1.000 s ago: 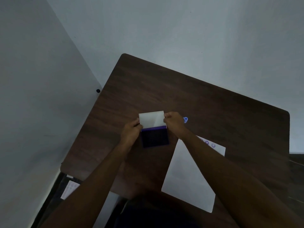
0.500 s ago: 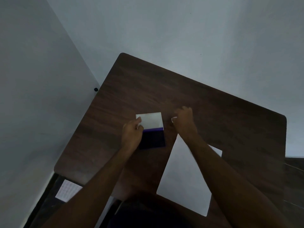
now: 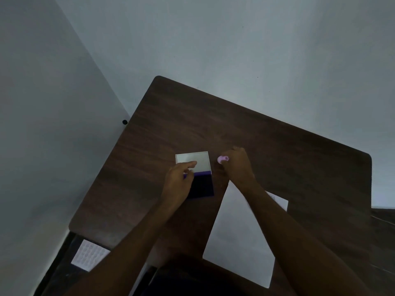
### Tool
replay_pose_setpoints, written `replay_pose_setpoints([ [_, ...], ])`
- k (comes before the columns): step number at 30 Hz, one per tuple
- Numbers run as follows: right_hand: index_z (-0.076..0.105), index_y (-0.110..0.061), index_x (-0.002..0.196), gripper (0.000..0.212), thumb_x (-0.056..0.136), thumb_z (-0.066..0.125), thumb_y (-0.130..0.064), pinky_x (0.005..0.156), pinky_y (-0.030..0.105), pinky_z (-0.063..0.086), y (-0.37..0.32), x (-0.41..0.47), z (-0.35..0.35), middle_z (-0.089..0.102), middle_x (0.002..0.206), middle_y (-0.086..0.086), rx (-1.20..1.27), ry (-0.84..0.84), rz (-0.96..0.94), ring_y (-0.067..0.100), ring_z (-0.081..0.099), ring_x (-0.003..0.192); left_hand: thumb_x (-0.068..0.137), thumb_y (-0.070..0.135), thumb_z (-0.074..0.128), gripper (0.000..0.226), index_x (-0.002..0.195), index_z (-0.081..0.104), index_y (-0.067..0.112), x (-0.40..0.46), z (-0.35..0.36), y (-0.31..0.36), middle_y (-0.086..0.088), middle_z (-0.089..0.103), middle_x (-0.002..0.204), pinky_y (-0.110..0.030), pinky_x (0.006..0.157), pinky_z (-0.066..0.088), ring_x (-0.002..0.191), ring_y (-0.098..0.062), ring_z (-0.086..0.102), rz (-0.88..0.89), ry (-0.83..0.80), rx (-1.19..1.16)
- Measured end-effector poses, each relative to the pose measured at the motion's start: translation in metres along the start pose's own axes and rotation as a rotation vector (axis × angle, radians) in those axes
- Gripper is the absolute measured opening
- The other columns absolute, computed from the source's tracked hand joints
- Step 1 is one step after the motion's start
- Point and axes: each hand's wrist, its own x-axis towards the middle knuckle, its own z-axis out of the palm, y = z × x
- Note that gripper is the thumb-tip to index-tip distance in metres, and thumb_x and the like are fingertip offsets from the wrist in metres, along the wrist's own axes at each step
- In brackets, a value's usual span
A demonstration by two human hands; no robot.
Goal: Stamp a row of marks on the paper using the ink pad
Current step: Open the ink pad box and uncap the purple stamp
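An ink pad (image 3: 203,185) lies open on the dark wooden table (image 3: 277,146), its white lid (image 3: 198,159) folded back and the dark purple pad facing up. My left hand (image 3: 179,180) rests on the pad's left edge with a finger on the lid. To the right of the lid, my right hand (image 3: 237,165) is closed around a small pink stamp (image 3: 222,159), whose end sticks out toward the ink pad. A white sheet of paper (image 3: 237,242) lies below, partly under my right forearm; faint marks show near its far right corner.
The table stands in a corner between two pale walls. A white sheet with a grid of dots (image 3: 89,255) lies on the dark floor at lower left. A small black knob (image 3: 124,122) sits on the left wall.
My right hand let go of the ink pad lid, reached right and now holds the pink stamp beside the lid. My left hand has stayed on the ink pad.
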Motion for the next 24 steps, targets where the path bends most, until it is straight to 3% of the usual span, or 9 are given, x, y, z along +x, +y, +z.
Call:
replay_pose_setpoints([
  [2, 0.069, -0.010, 0.105, 0.030, 0.087, 0.062, -0.033, 0.093, 0.034, 0.047, -0.001, -0.017, -0.006, 0.069, 0.095, 0.005, 0.236, -0.006, 0.047, 0.017, 0.063, 0.091, 0.096, 0.017, 0.052, 0.032, 0.127, 0.059, 0.021, -0.002, -0.001, 0.000, -0.001, 0.054, 0.137, -0.032, 0.096, 0.051, 0.119, -0.011, 0.050, 0.017, -0.048, 0.010],
  [5, 0.072, -0.018, 0.104, 0.032, 0.076, 0.074, -0.034, 0.076, 0.026, 0.056, 0.001, -0.068, -0.013, 0.073, 0.100, -0.001, 0.741, 0.100, -0.088, 0.011, 0.067, 0.093, 0.096, 0.027, 0.052, 0.037, 0.133, 0.054, 0.023, -0.009, -0.002, 0.004, 0.001, 0.054, 0.137, -0.022, 0.090, 0.048, 0.119, -0.010, 0.051, 0.071, -0.149, 0.006],
  [8, 0.073, -0.020, 0.103, 0.029, 0.075, 0.075, -0.029, 0.066, 0.018, 0.056, -0.002, -0.096, -0.019, 0.074, 0.099, -0.002, 0.968, -0.003, -0.120, 0.010, 0.069, 0.090, 0.093, 0.033, 0.055, 0.043, 0.136, 0.050, 0.027, -0.017, -0.005, 0.012, 0.013, 0.052, 0.130, -0.017, 0.085, 0.045, 0.108, -0.002, 0.050, 0.108, -0.156, -0.008],
  [13, 0.071, -0.014, 0.107, 0.026, 0.081, 0.070, -0.017, 0.065, 0.017, 0.056, 0.001, -0.109, -0.018, 0.075, 0.092, 0.001, 0.974, -0.088, -0.141, 0.013, 0.070, 0.080, 0.084, 0.038, 0.065, 0.045, 0.128, 0.058, 0.030, -0.021, -0.005, 0.025, 0.011, 0.062, 0.123, -0.009, 0.079, 0.046, 0.109, -0.004, 0.057, 0.110, -0.084, -0.128],
  [18, 0.070, -0.013, 0.109, 0.026, 0.082, 0.069, -0.013, 0.064, 0.012, 0.053, 0.004, -0.111, -0.016, 0.073, 0.087, -0.006, 0.941, -0.106, -0.163, 0.004, 0.070, 0.074, 0.079, 0.032, 0.073, 0.032, 0.110, 0.070, 0.027, -0.021, -0.007, 0.029, 0.010, 0.071, 0.108, -0.015, 0.085, 0.051, 0.102, -0.003, 0.064, 0.183, -0.060, -0.140],
  [24, 0.070, -0.015, 0.107, 0.024, 0.083, 0.068, -0.017, 0.065, 0.016, 0.056, 0.005, -0.112, -0.015, 0.075, 0.083, 0.000, 1.009, -0.093, -0.161, 0.012, 0.071, 0.072, 0.079, 0.026, 0.073, 0.029, 0.108, 0.071, 0.024, -0.021, -0.007, 0.032, 0.007, 0.073, 0.105, -0.020, 0.087, 0.053, 0.098, -0.005, 0.066, 0.175, -0.070, -0.157],
])
